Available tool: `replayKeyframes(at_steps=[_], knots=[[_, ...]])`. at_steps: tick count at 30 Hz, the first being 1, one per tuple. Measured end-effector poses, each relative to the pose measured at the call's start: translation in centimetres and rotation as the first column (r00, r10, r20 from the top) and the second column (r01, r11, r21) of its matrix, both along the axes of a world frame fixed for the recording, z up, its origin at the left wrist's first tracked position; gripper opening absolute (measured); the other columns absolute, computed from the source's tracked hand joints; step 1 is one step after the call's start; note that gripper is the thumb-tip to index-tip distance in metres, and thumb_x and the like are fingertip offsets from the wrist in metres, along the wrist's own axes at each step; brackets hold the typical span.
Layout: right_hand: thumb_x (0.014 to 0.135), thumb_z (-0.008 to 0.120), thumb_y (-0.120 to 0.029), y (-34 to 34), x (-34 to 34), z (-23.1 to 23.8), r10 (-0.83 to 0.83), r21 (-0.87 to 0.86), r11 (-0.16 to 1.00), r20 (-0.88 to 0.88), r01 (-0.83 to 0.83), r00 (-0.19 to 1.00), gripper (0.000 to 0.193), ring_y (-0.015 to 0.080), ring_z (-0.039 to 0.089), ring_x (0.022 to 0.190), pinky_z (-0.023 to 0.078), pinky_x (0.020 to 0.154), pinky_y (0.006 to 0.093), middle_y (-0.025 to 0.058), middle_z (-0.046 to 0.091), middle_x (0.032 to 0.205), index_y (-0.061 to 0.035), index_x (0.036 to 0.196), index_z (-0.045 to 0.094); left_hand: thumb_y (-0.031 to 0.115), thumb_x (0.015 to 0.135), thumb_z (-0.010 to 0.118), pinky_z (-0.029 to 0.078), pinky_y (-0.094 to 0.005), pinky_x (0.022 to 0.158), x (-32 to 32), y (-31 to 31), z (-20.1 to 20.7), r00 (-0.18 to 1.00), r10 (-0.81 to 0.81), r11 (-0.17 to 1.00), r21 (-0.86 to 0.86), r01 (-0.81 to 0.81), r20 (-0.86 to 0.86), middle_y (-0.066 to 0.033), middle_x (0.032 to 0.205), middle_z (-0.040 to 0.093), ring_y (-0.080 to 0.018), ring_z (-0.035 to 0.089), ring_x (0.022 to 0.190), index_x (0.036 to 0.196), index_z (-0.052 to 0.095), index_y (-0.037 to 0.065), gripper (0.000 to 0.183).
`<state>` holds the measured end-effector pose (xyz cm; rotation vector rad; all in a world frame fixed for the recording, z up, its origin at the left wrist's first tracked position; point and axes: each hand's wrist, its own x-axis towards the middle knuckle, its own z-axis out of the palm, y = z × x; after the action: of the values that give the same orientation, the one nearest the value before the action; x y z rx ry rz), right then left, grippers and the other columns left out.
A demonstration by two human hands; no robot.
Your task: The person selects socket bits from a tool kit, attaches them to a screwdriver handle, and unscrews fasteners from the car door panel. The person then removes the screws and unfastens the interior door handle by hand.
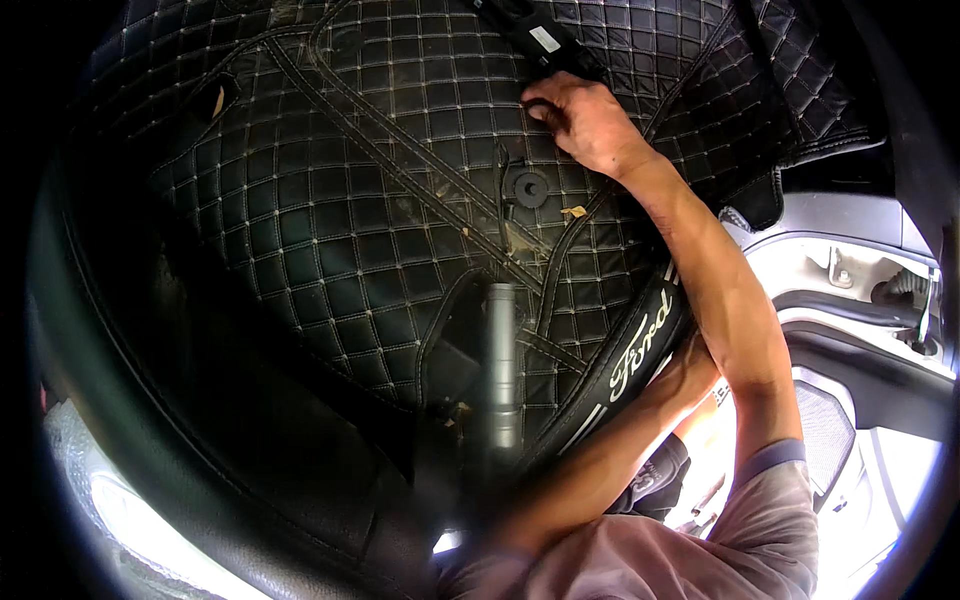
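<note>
My right hand [590,125] reaches far forward over the black quilted floor mat [370,250], at the lower end of a black plastic part [545,45] with a white label. Thumb and fingers are curled together; whatever sits between them is hidden in shadow. My left forearm [620,430] crosses to the right and passes beneath the right arm, which hides the left hand. On the mat below my right hand lies a round black disc [530,188] with a raised centre, beside a thin dark strip or cord [505,195].
A grey metal tube [501,360] with ringed grooves stands in the foreground, its lower end blurred. Dry leaf bits [574,212] lie on the mat. A padded dark curve [130,400] borders the left. At right are the pale door frame [850,215] and a speaker grille [822,430].
</note>
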<state>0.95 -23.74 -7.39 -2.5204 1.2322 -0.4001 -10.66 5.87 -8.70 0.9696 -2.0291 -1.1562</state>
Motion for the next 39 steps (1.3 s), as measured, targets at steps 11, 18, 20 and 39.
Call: replayKeyframes(at_steps=[11,18,20,39], knots=[[0.1,0.056,-0.008,3.8,-1.4,3.7,-0.468,0.654,0.705,0.139,0.273,0.873,0.018,0.0129,0.064,0.07,0.057,0.062,0.0281,0.0059,0.066,0.082,0.0059,0.105,0.067,0.024,0.103,0.044,0.029,-0.0495,0.118,-1.2,0.8,-0.5,0.811,0.218,0.864,-0.494,0.098,0.543,-0.0201,0.153,0.039,-0.035,0.037,0.142,0.15,0.038,-0.001,0.053],[0.096,0.058,-0.02,8.7,2.0,4.0,-0.072,0.554,0.824,-0.11,0.121,0.991,0.03,0.0351,0.073,0.088,0.057,0.092,0.044,0.0239,0.072,0.098,-0.0022,0.119,0.065,0.025,0.099,0.048,0.028,-0.057,0.115,-0.1,1.6,0.5,0.96,0.058,0.974,-0.228,0.006,0.273,-0.0197,0.146,0.043,-0.0375,0.04,0.136,0.144,0.042,-0.002,0.053],[0.089,0.065,-0.014,9.5,2.6,3.4,-0.098,0.483,0.863,-0.127,0.148,0.987,0.028,0.0365,0.071,0.087,0.057,0.082,0.0441,0.0213,0.072,0.094,-0.0023,0.114,0.066,0.024,0.098,0.049,0.03,-0.0564,0.113,0.2,1.8,0.3,0.971,0.029,0.98,-0.198,0.019,0.237,-0.0193,0.143,0.044,-0.0373,0.042,0.133,0.141,0.044,-0.001,0.051],[0.089,0.056,-0.003,-0.4,4.4,5.5,-0.401,0.71,0.682,0.165,0.173,0.901,0.03,0.019,0.07,0.081,0.061,0.072,0.0314,0.0133,0.07,0.099,0.0035,0.117,0.065,0.016,0.085,0.061,0.043,-0.0507,0.097,-0.3,-3.0,-0.3,0.971,-0.076,0.997,-0.046,0.068,-0.226,-0.0158,0.107,0.061,-0.0348,0.057,0.104,0.112,0.062,0.003,0.031]])
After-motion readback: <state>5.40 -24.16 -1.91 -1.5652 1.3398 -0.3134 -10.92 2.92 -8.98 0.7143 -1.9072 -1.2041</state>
